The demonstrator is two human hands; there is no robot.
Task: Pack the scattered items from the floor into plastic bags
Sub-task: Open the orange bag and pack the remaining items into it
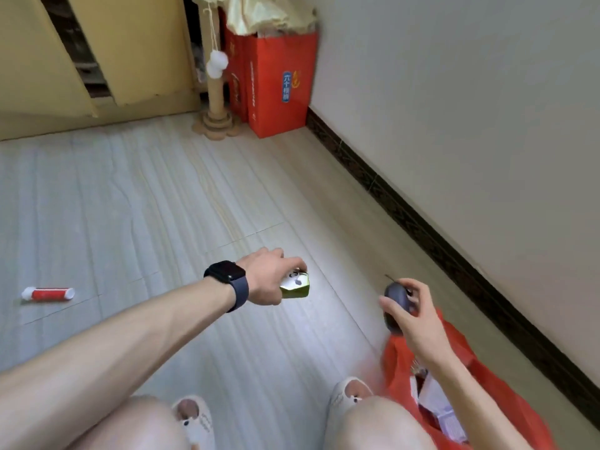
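Well left of the left fingers [293, 262], on the floor [162, 196]: red-and-white tube [48, 293], untouched and easily overlooked. Left hand [266, 277]: fingers curled over one end of green carton [296, 285]; an end-only hold could let it tip out. Right hand [412, 315]: fingers wrapped round dark mouse [397, 302], above red plastic bag [461, 362]; its slack, unheld mouth may make the mouse miss.

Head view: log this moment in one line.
left hand: grips green box | right hand: holds dark mouse by red plastic bag | red tube: on floor
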